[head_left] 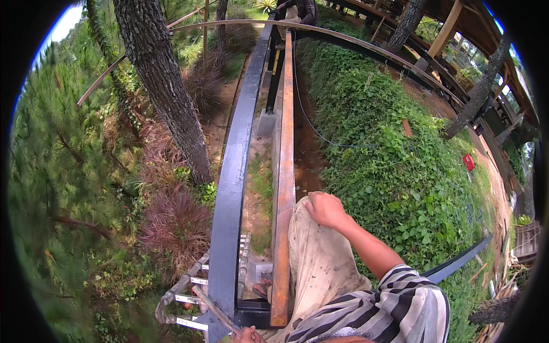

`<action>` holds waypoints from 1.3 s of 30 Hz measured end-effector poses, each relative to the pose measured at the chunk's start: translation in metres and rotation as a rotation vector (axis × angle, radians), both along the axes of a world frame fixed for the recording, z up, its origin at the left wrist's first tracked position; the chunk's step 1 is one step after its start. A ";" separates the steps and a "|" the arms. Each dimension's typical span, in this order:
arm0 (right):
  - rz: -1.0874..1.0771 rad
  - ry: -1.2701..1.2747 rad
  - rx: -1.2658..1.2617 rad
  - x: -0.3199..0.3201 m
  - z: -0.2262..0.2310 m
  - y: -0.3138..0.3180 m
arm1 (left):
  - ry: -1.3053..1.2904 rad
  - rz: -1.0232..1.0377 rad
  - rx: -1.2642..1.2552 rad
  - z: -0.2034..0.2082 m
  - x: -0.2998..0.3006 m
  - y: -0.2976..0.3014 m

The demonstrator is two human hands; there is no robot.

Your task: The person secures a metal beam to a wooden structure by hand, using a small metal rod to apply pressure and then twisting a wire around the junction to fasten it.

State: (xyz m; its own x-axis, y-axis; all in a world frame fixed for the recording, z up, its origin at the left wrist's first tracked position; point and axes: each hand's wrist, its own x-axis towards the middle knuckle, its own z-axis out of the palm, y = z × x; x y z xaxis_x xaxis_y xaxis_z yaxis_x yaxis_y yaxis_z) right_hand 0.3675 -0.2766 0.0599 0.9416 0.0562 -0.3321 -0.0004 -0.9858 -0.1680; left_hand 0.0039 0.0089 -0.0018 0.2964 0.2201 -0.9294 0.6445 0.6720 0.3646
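Note:
My right hand [327, 210] rests on my bent right knee, its fingers draped loosely over the dusty beige trousers [320, 257] and holding nothing. Low in the view, my left hand [249, 335] is partly cut off by the lower edge. Its fingers are closed at the end of a slim wooden stick [214, 308], which slants up and left across the dark beam. Beneath and ahead of me run two long metal beams: a dark grey painted one [233, 166] on the left and a rusty brown one [283, 171] beside my leg.
A ladder [191, 298] with pale rungs leans by the left beam. A tree trunk [163, 80] rises at left. A person [300, 11] sits at the beams' far end near a curved crossbeam [240, 23]. A cable [314, 128] hangs beside a leafy slope [389, 171].

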 end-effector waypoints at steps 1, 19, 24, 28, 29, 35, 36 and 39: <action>0.142 -0.133 0.166 -0.002 0.011 0.013 | -0.032 0.002 0.012 0.005 0.005 -0.001; 1.154 -0.302 0.594 -0.002 -0.044 0.247 | -0.158 0.007 -0.137 0.018 0.006 0.006; 1.154 -0.289 0.545 0.001 -0.047 0.249 | -0.140 0.018 -0.138 0.022 0.004 0.004; 1.155 -0.230 0.406 0.000 -0.043 0.258 | -0.111 -0.021 -0.126 0.024 0.002 0.007; 1.180 -0.276 0.448 -0.001 -0.042 0.256 | -0.101 -0.039 -0.126 0.025 0.004 0.007; 1.182 -0.254 0.389 0.001 -0.034 0.259 | -0.093 -0.053 -0.144 0.026 0.010 0.013; 1.170 -0.248 0.373 0.000 -0.032 0.261 | -0.133 -0.044 -0.123 0.021 0.008 0.012; 1.155 -0.255 0.373 0.000 -0.038 0.261 | -0.113 0.056 -0.201 0.025 0.008 0.008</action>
State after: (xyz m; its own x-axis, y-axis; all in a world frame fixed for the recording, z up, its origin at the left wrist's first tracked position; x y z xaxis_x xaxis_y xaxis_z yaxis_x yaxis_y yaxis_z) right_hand 0.3673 -0.0160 0.0220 0.3132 0.9473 0.0676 0.9103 -0.2791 -0.3058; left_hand 0.0121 0.0170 0.0235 0.3936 0.0530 -0.9177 0.5672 0.7716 0.2879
